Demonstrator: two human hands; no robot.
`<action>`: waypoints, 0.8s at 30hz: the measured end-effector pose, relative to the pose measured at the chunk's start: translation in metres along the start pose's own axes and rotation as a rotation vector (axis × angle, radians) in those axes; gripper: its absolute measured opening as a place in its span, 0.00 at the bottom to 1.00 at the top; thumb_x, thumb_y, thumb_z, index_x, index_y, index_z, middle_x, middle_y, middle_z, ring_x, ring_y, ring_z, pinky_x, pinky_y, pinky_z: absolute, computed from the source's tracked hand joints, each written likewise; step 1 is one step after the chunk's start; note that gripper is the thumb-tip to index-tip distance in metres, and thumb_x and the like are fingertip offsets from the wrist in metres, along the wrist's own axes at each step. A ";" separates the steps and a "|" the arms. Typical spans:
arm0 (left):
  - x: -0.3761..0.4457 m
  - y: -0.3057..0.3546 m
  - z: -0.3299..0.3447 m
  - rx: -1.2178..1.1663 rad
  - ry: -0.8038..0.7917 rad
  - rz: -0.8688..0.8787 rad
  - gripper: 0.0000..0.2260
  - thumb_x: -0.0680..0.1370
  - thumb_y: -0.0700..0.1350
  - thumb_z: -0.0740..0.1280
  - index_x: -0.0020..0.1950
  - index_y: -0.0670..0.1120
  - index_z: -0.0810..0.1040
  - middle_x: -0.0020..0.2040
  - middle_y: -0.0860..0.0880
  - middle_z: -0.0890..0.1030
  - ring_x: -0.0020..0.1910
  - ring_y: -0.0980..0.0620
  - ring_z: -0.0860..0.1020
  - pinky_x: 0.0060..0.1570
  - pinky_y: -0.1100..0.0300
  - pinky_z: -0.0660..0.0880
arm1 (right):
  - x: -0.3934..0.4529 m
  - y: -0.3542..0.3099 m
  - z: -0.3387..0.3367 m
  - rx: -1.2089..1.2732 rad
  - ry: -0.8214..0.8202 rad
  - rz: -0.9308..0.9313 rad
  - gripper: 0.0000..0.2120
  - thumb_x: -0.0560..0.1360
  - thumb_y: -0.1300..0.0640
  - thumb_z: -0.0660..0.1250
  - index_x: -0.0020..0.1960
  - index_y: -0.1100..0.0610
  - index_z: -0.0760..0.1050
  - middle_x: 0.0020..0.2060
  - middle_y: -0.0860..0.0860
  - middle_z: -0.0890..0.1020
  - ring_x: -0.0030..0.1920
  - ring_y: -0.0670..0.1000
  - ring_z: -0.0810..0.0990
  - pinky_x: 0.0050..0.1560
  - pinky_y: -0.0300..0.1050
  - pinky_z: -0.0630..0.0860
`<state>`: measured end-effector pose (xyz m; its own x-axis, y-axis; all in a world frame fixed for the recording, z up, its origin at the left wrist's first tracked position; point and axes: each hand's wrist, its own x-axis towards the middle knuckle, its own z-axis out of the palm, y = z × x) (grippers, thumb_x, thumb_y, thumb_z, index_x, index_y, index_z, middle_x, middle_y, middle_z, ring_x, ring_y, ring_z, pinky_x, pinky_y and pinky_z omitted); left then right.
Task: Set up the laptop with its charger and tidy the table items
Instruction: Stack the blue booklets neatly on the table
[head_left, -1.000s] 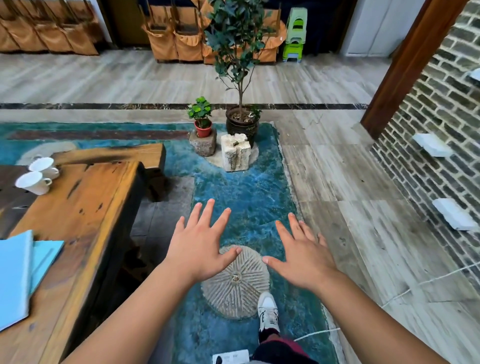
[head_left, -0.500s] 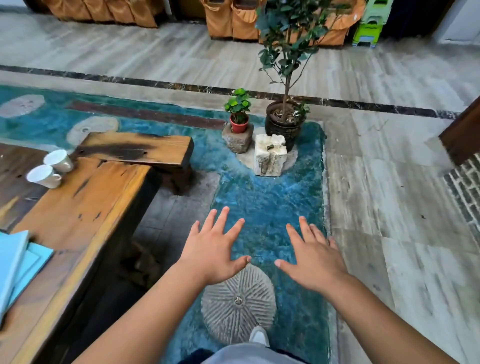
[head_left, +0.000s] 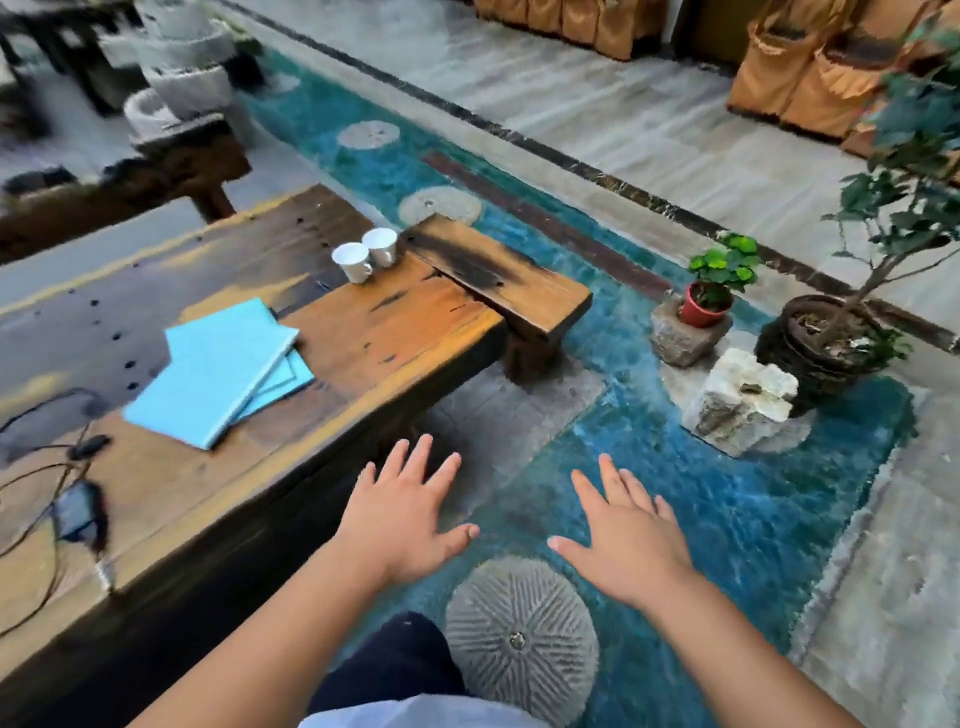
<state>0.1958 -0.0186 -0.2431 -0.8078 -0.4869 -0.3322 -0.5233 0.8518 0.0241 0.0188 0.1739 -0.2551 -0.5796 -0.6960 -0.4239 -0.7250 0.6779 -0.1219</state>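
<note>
Your view has swung left since half a second ago, and far more of the wooden table (head_left: 363, 338) now fills the frame. Both your hands hover palm down with fingers spread wide, holding nothing: the left hand (head_left: 402, 512) sits just past the table's near edge, the right hand (head_left: 626, 535) over the blue floor (head_left: 727, 493), much as they were before.

The two light-blue books (head_left: 218, 364), earlier cut off at the frame's left edge, now show whole, stacked askew in the middle of the tabletop. The two white cups (head_left: 366, 254) stand side by side, touching, near the table's far end, beside the lower bench (head_left: 498, 275).

New to the picture at the left edge are a dark charger brick (head_left: 78, 512) and its looping cables (head_left: 31, 499), lying on the table well apart from your hands; motion blur hides their details. No laptop can be made out.

The round stone disc (head_left: 522, 631) lies on the floor below your hands. The small red-potted plant (head_left: 714, 286) and the dark-potted tree (head_left: 831, 343) have shifted to the right side.
</note>
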 end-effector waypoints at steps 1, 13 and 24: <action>-0.007 -0.015 0.004 -0.022 -0.007 -0.055 0.40 0.72 0.74 0.48 0.80 0.59 0.45 0.82 0.47 0.44 0.80 0.43 0.45 0.75 0.40 0.51 | 0.011 -0.014 -0.003 -0.024 -0.010 -0.048 0.43 0.72 0.27 0.53 0.79 0.43 0.43 0.80 0.50 0.38 0.79 0.55 0.43 0.76 0.61 0.50; -0.056 -0.173 0.039 -0.264 0.037 -0.529 0.41 0.70 0.74 0.48 0.80 0.58 0.47 0.82 0.45 0.48 0.80 0.42 0.49 0.73 0.41 0.55 | 0.112 -0.229 -0.007 -0.269 -0.131 -0.538 0.42 0.74 0.31 0.57 0.80 0.45 0.43 0.80 0.50 0.40 0.79 0.54 0.45 0.75 0.60 0.51; -0.029 -0.283 0.046 -0.311 -0.002 -0.569 0.41 0.72 0.72 0.51 0.80 0.56 0.46 0.82 0.44 0.47 0.80 0.41 0.47 0.73 0.39 0.53 | 0.200 -0.339 -0.017 -0.332 -0.160 -0.610 0.41 0.74 0.32 0.58 0.80 0.47 0.46 0.80 0.51 0.44 0.79 0.55 0.50 0.74 0.59 0.56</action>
<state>0.3800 -0.2367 -0.2833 -0.3806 -0.8453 -0.3750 -0.9239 0.3647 0.1157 0.1423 -0.1985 -0.2832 0.0091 -0.8679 -0.4966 -0.9924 0.0530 -0.1108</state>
